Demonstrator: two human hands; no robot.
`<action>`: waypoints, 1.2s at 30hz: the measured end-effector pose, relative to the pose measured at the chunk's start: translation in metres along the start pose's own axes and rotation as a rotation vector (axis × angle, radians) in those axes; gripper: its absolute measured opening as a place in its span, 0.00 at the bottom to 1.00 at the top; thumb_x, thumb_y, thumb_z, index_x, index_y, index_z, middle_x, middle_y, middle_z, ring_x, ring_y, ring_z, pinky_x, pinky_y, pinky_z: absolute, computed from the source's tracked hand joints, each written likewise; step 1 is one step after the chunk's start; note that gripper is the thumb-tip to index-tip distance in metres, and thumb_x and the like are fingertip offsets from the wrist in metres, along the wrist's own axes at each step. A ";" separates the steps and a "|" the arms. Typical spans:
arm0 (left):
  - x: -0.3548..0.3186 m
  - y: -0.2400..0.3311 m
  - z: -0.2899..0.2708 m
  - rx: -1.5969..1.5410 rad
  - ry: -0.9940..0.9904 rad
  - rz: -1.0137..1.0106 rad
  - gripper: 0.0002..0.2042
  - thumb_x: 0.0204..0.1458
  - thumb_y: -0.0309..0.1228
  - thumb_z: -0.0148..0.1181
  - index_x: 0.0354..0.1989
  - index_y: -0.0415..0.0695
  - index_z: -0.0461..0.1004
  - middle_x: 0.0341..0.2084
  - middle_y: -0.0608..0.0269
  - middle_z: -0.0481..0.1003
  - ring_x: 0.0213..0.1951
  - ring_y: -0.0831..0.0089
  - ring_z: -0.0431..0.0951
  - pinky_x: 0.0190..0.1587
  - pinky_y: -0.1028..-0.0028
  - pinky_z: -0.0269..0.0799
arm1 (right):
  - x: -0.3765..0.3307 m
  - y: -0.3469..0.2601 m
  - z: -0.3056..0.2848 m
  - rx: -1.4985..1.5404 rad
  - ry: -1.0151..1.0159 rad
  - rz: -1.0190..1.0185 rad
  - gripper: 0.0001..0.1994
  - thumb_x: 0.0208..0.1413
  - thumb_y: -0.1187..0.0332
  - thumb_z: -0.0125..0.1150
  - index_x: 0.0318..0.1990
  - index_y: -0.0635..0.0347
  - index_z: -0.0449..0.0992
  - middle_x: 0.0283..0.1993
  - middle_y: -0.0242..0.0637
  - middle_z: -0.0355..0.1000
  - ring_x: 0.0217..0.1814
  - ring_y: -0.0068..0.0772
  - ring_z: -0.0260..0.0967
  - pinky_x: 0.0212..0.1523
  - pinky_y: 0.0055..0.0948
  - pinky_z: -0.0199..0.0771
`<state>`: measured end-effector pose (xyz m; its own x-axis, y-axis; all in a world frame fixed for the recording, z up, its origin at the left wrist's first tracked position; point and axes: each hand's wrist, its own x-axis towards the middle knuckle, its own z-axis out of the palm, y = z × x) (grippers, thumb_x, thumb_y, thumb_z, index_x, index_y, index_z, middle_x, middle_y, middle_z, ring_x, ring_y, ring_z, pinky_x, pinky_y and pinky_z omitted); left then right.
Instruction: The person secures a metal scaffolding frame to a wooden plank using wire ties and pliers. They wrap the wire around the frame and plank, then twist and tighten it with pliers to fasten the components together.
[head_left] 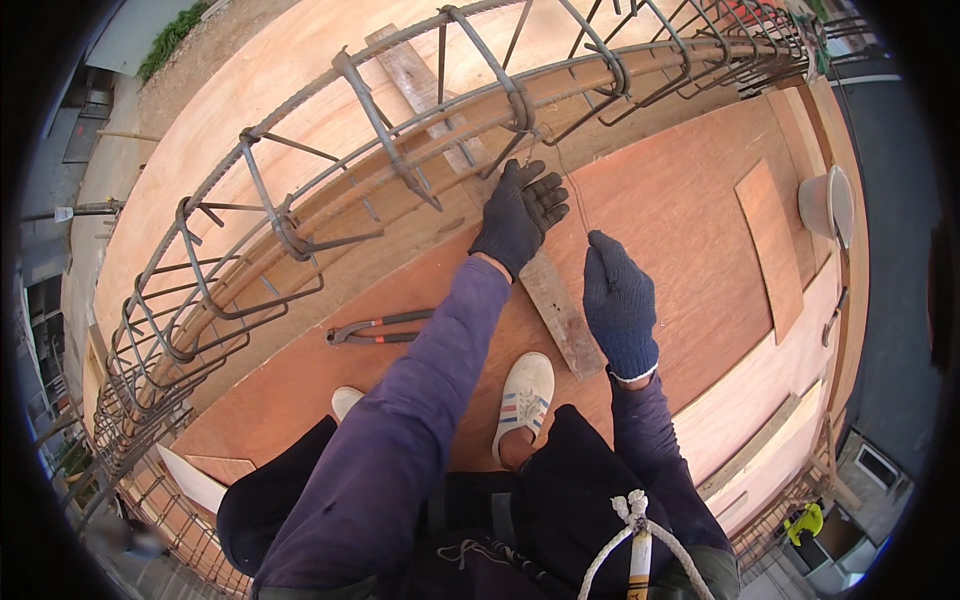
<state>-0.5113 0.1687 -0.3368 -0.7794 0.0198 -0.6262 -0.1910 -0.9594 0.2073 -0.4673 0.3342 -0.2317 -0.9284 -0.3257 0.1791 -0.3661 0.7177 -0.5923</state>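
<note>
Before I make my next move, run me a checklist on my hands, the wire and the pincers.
1. Left hand and right hand covered: ok, both in dark gloves.
2. Wire in the right hand: ok, pinched at the fingertips.
3. Left hand gripping the wire: cannot tell.
4. Wire wrapped around the rebar cage: cannot tell, too thin to follow.
5. Pincers in hand: not ok, lying on the plywood beside the left forearm.

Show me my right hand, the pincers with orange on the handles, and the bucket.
Right hand (620,303): head view, on the back of the dark blue glove.
Pincers (385,338): head view, on the lower handle.
Bucket (818,203): head view, on its outer side wall.
</note>
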 end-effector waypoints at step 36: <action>-0.266 0.081 0.007 0.718 -0.561 0.171 0.17 0.59 0.30 0.70 0.55 0.37 0.81 0.49 0.56 0.83 0.50 0.68 0.84 0.51 0.70 0.80 | 0.060 0.016 0.042 0.070 -0.150 0.224 0.13 0.66 0.67 0.57 0.49 0.66 0.83 0.43 0.52 0.82 0.44 0.53 0.82 0.45 0.42 0.80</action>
<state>-0.3236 0.0871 -0.1481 -0.9699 0.2074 -0.1280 -0.2251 -0.5609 0.7967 -0.5263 0.3004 -0.2637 -0.9638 -0.2553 -0.0774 -0.1430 0.7391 -0.6582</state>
